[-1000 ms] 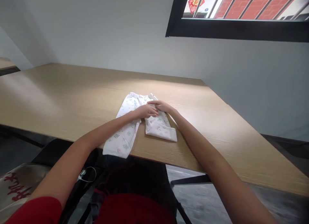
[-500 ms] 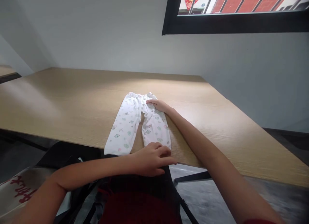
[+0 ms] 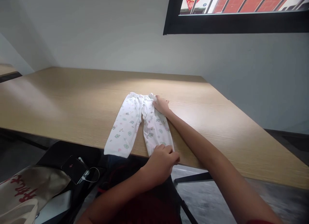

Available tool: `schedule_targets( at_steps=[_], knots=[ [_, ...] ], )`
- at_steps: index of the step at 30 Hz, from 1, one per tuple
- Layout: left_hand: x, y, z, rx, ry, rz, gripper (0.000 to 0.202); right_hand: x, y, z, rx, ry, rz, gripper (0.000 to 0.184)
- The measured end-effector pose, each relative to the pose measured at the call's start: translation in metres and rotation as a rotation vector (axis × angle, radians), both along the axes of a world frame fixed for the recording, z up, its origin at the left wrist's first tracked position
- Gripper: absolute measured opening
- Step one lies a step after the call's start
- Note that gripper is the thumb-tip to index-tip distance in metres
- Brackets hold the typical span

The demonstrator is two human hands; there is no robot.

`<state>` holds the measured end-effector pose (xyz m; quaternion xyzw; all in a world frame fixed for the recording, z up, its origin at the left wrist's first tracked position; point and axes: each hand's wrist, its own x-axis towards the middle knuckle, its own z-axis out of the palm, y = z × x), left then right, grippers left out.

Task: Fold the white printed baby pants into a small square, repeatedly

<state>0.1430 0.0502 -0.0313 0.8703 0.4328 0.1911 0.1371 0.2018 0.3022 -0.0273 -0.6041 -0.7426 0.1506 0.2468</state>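
A small pair of white printed trousers (image 3: 140, 122) is laid flat on a pale wooden tabletop (image 3: 72, 101), waistband toward the far wall and both legs pointing toward the near edge. The left trouser leg is stretched out straight, its hem at the tabletop's near edge. The right trouser leg, which was seen folded up and short a second ago, is now drawn out to full length beside it.

The left hand (image 3: 163, 161) is closed on the hem of the right trouser leg at the near edge of the tabletop, fingers curled over the cloth. Half a second ago this hand was seen a little further left and lower; a second ago it was up by the crotch of the trousers, beside the other hand.

The right hand (image 3: 161, 104) is pressed flat, fingers together, on the right end of the waistband. It has been shifted slightly toward the far right corner of the garment compared with half a second ago.

Below the tabletop, at the lower left, a cloth bag with red lettering (image 3: 26, 190) is seen, with a dark phone (image 3: 73, 169) and a white cable (image 3: 93, 175) next to it; the phone was hidden in the earlier view. A black-framed window (image 3: 236, 22) is set in the wall at the upper right.
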Motion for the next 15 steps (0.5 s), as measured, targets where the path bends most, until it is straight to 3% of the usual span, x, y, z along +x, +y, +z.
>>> schedule_targets(
  at_steps=[3, 6, 8, 11, 13, 15],
  knots=[
    [-0.005, 0.004, 0.003, 0.003, -0.002, -0.032, 0.016, -0.005, 0.006, 0.015, -0.218, 0.258, -0.075, 0.019],
    [-0.01, 0.003, 0.013, 0.029, -0.24, 0.043, 0.01, -0.009, 0.016, 0.037, -0.367, 0.379, -0.053, 0.008],
    [-0.02, -0.005, 0.025, 0.094, -0.489, 0.215, 0.006, -0.017, 0.021, 0.053, -0.432, 0.468, -0.027, 0.006],
    [-0.053, -0.029, 0.042, 0.187, -0.73, 0.624, 0.004, -0.044, 0.022, 0.074, -0.441, 0.589, 0.028, 0.019],
    [-0.082, -0.046, 0.048, 0.13, -0.681, 0.91, 0.01, -0.07, 0.018, 0.078, -0.441, 0.649, 0.087, 0.041],
    [-0.109, -0.056, 0.049, -0.029, -0.438, 1.097, 0.014, -0.098, 0.011, 0.072, -0.448, 0.624, 0.166, 0.057]
  ],
)
